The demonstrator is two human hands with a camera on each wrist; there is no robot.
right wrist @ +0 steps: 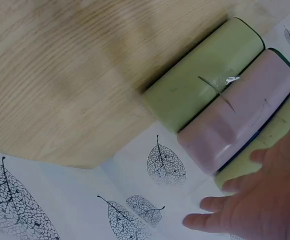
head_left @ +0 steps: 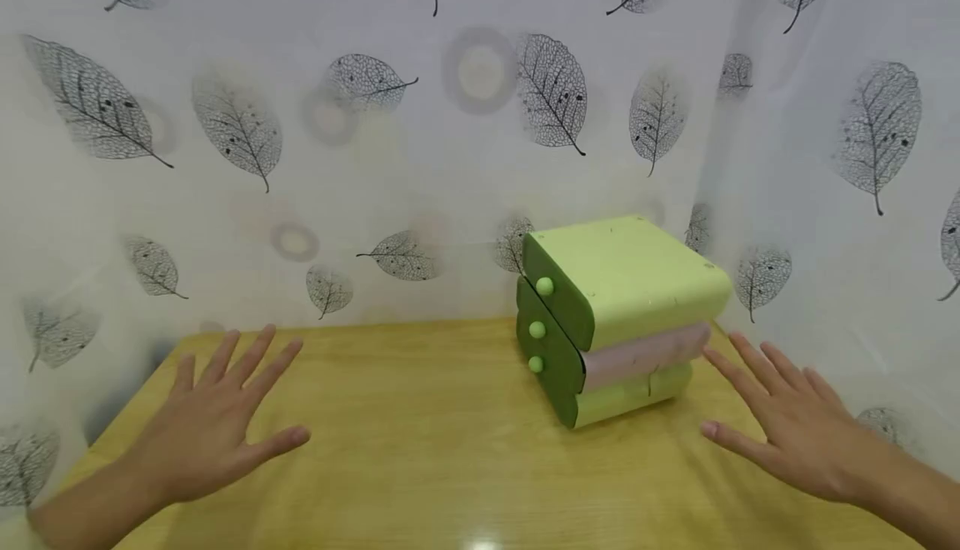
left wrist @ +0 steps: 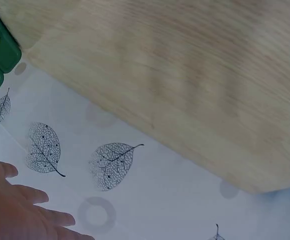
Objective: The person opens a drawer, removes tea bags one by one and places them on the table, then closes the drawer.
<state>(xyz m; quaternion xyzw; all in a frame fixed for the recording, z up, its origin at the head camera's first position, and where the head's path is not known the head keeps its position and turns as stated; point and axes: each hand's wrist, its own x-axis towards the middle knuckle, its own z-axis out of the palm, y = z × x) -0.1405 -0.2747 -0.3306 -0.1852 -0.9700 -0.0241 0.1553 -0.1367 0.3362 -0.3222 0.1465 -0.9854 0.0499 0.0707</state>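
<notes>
The left hand (head_left: 213, 433) is spread wide, fingers straight and apart, thumb reaching out to the right. It is empty, held palm down over the left side of the counter (head_left: 390, 425), well apart from the box (head_left: 630, 275).

The right hand (head_left: 802, 433) is spread the same way, fingers extended and thumb pointing left; it grips nothing. Its index fingertip is just beside the right end of the box; whether the two touch, I cannot tell. In the right wrist view the fingers overlap the box's side without curling round it.

The box stands on the far right part of the counter, its dark green front turned left, with three pale green knobs (head_left: 537, 330). Its side shows light green above and below a pink middle. Behind is a white cloth (head_left: 450, 167) printed with dark leaves.
</notes>
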